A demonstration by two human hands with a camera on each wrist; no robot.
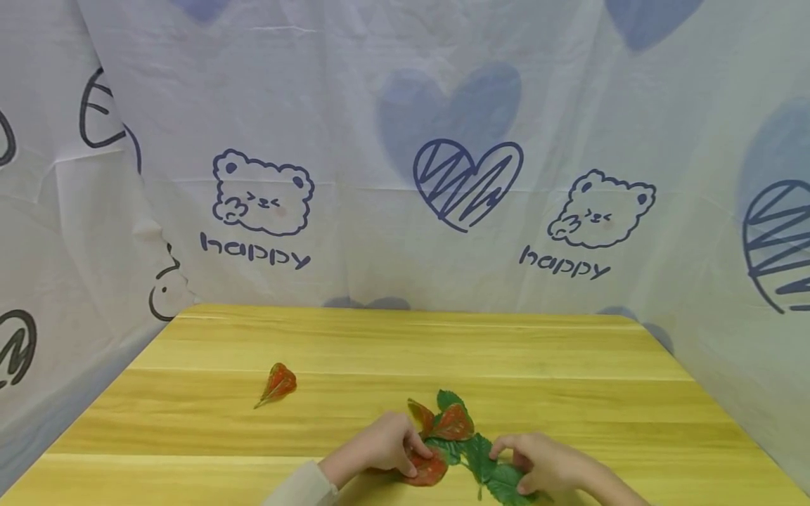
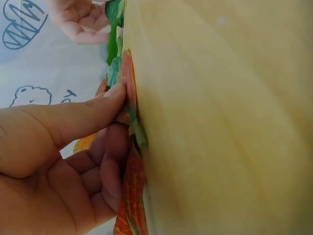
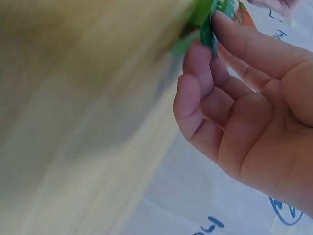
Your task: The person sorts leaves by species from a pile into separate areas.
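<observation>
Near the front of the table, my left hand [image 1: 387,444] pinches a red leaf [image 1: 432,473] with thumb and forefinger. In the left wrist view a second red leaf [image 2: 133,196] hangs below those fingers beside a green stem [image 2: 140,133]. To the right, my right hand [image 1: 552,460] holds a green leaf [image 1: 504,483] between thumb and forefinger, its other fingers curled. Between the hands lie more green leaves [image 1: 479,453] and a red leaf [image 1: 454,423], overlapping in a small cluster. Which stems join is hidden.
A single red leaf [image 1: 278,383] lies apart on the left of the yellow wood-grain table [image 1: 544,358]. White cloth [image 1: 367,232] printed with hearts and bears hangs behind the table and along both sides.
</observation>
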